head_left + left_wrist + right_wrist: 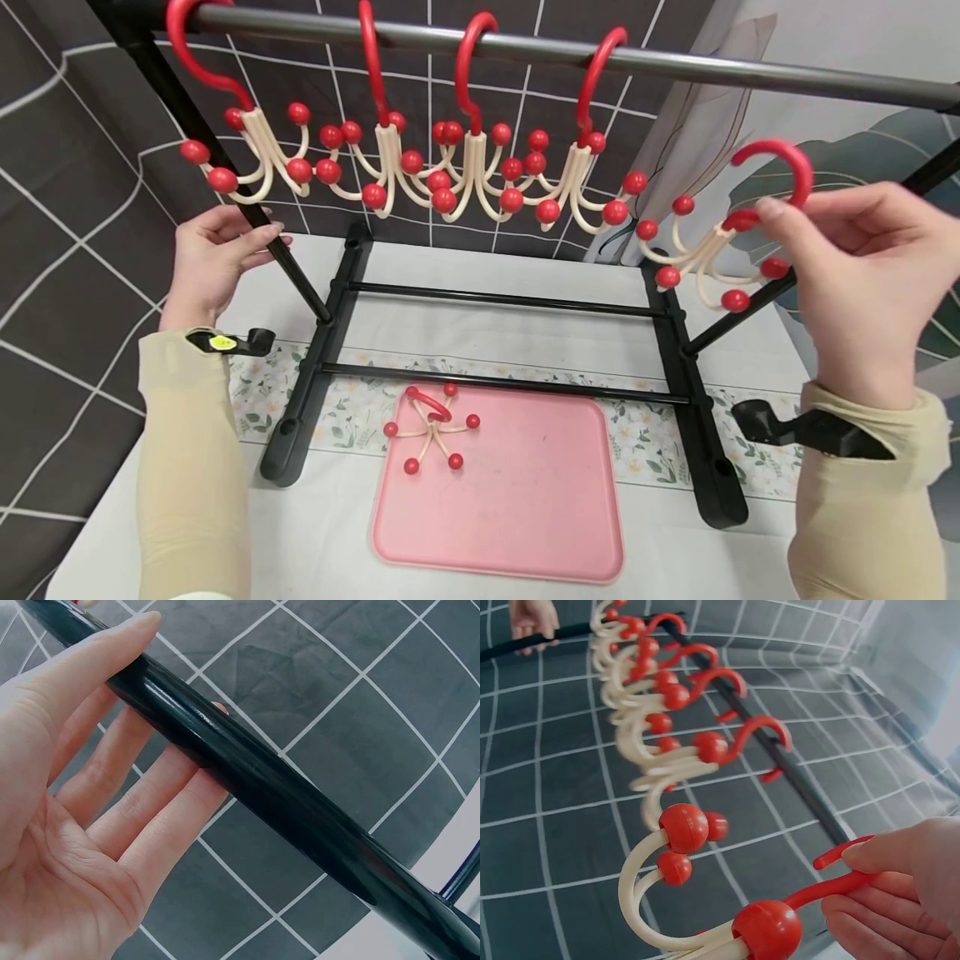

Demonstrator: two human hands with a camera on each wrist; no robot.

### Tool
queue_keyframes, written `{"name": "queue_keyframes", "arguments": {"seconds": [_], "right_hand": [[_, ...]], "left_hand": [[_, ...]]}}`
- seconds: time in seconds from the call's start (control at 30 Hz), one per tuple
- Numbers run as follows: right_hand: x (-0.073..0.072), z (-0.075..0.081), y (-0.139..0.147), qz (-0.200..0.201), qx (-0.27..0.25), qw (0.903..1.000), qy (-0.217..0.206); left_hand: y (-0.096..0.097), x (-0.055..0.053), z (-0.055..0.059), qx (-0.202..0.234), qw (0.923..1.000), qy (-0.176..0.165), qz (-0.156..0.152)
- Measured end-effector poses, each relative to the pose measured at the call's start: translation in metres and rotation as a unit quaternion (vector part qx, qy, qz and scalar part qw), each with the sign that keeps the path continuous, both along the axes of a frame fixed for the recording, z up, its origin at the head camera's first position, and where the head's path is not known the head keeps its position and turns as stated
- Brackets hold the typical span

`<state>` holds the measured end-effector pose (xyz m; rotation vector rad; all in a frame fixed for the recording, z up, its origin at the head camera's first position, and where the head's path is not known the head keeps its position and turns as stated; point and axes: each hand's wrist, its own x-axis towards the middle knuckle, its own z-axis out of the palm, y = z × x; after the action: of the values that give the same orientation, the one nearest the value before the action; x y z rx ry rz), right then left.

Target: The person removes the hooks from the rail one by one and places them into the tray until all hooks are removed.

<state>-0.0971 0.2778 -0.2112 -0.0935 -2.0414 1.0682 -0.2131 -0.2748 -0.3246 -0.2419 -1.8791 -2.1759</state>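
Note:
My right hand pinches the red hook of a cream multi-arm hanger with red ball tips, held below the rail's right part. In the right wrist view, thumb and fingers of the right hand meet on that hook. At the left, my left hand grips the black upright post of the rack; in the left wrist view the thumb lies over the post and the fingers lie behind it. Several matching hangers hang from the metal rail. Another hanger lies on the pink tray.
The rack's black feet stand on a white table covering with a floral band. Two black crossbars join the feet low down. Behind hangs a dark cloth with white grid lines, with a pale curtain at the right.

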Motion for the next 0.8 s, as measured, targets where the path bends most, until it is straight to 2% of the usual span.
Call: {"name": "queue_keyframes", "arguments": {"seconds": [0.13,0.37,0.57,0.8], "right_hand": [[0.004,-0.018,-0.006,0.035,0.021,0.9991,-0.014],[0.009,-0.051,-0.022,0.113,0.008,0.9913,-0.066],[0.013,-0.086,-0.035,0.195,0.026,0.9756,-0.097],[0.024,-0.111,-0.05,0.263,0.008,0.9557,-0.132]], "left_hand": [[0.0,0.0,0.0,0.003,1.0,-0.002,-0.001],[0.0,0.0,0.0,0.01,0.9999,-0.002,-0.003],[-0.001,0.0,0.0,0.004,1.0,-0.004,0.0],[-0.001,-0.001,0.0,0.01,0.9999,-0.008,-0.003]]}}
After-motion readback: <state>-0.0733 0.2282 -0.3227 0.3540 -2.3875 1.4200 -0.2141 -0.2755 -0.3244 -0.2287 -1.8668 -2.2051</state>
